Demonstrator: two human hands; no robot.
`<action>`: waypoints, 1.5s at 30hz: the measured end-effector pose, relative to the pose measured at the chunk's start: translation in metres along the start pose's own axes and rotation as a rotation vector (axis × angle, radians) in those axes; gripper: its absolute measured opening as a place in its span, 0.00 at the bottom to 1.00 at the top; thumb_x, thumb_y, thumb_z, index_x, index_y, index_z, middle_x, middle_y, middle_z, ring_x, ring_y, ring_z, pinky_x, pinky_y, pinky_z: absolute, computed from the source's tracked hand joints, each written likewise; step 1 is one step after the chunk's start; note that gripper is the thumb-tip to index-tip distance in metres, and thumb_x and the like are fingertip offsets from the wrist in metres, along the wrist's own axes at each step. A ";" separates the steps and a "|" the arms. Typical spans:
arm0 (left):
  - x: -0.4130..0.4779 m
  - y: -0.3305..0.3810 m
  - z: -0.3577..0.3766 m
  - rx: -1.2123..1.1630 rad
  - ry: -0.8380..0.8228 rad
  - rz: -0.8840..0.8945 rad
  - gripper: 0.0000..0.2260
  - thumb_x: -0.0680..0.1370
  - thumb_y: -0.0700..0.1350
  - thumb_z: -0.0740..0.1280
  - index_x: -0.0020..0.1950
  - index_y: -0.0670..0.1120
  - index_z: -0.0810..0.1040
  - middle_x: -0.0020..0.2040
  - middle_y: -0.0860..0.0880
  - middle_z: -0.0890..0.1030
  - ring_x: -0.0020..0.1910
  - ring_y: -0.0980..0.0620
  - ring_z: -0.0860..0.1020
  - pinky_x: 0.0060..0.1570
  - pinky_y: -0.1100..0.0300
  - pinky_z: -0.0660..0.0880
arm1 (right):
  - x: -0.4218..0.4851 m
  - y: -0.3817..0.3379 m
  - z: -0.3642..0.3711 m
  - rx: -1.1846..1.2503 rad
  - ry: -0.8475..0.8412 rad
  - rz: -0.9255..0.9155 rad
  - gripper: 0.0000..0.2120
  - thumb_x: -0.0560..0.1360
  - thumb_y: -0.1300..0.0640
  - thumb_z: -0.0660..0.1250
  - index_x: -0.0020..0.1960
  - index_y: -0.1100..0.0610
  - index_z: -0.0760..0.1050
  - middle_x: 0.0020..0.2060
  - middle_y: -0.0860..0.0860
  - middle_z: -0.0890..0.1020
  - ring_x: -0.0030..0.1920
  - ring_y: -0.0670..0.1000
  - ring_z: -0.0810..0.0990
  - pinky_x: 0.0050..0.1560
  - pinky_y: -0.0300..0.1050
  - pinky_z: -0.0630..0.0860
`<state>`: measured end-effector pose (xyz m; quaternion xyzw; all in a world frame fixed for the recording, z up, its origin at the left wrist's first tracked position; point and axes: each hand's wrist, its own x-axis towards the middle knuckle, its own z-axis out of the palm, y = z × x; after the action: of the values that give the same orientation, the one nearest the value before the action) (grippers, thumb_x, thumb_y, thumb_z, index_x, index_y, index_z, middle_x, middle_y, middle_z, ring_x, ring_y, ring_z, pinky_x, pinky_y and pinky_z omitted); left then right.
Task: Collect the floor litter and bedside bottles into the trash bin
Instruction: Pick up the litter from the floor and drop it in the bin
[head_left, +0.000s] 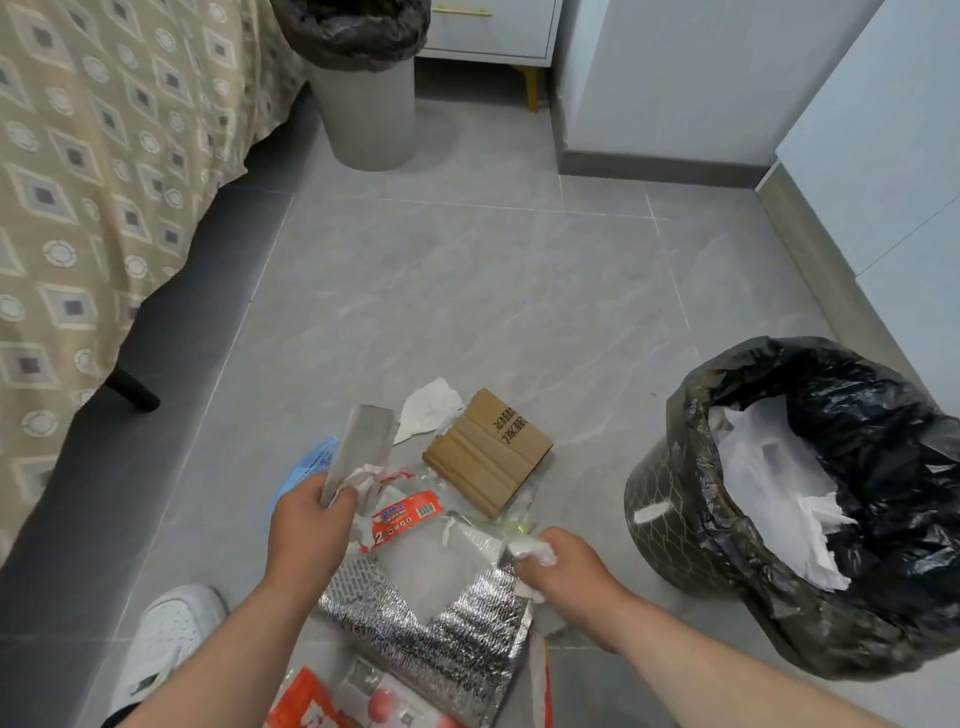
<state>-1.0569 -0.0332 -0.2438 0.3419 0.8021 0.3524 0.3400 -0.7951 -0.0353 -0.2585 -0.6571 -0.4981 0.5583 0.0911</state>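
Far left of the left hand lies a bed (104, 182). A white shoe (166, 639) stands below that hand and to its left. A blue sheet (306, 467) lies on the floor, partly hidden behind the hand.

The left hand (306, 525) has its fingers curled round a flat grey pack (361, 447), held tilted off the floor, with a crumpled tissue (363, 480) bunched at the fingers. Far beyond it stands a grey bin (369, 114) with a dark liner.

Between the hands lies a clear wrapper (410, 514) with a red label. Beyond it are a white paper (431, 408) and a cardboard piece (488, 452). Under the wrists lies a foil bag (441, 634), and red packaging (306, 701) lies nearer still.

The right hand (566, 566) is curled tight round a white wad (532, 548), just above the foil bag.

Right of it, apart, stands the trash bin (660, 514) with a black liner, and white paper waste (769, 478) is inside.
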 end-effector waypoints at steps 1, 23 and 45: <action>0.000 0.000 0.000 -0.004 0.008 -0.004 0.09 0.74 0.39 0.67 0.34 0.39 0.77 0.26 0.47 0.73 0.25 0.49 0.72 0.31 0.55 0.70 | 0.000 0.000 0.001 0.014 0.017 0.007 0.06 0.71 0.59 0.69 0.41 0.54 0.71 0.36 0.51 0.76 0.37 0.48 0.73 0.38 0.43 0.69; -0.054 0.143 -0.075 -0.275 0.042 0.108 0.08 0.74 0.40 0.65 0.39 0.37 0.77 0.32 0.42 0.74 0.32 0.46 0.71 0.35 0.53 0.70 | -0.140 -0.122 -0.077 -0.047 -0.148 0.026 0.09 0.69 0.66 0.66 0.37 0.53 0.74 0.31 0.50 0.71 0.29 0.47 0.65 0.28 0.38 0.59; -0.217 0.297 -0.044 -0.487 -0.257 0.254 0.08 0.72 0.42 0.67 0.43 0.36 0.78 0.39 0.34 0.78 0.36 0.42 0.79 0.36 0.51 0.81 | -0.371 -0.126 -0.333 0.975 0.311 -0.500 0.19 0.64 0.67 0.67 0.55 0.65 0.74 0.36 0.57 0.83 0.31 0.51 0.83 0.32 0.42 0.81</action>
<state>-0.8834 -0.0655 0.0818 0.3899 0.5952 0.5278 0.4639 -0.5457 -0.1091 0.1852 -0.4757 -0.3037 0.5817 0.5857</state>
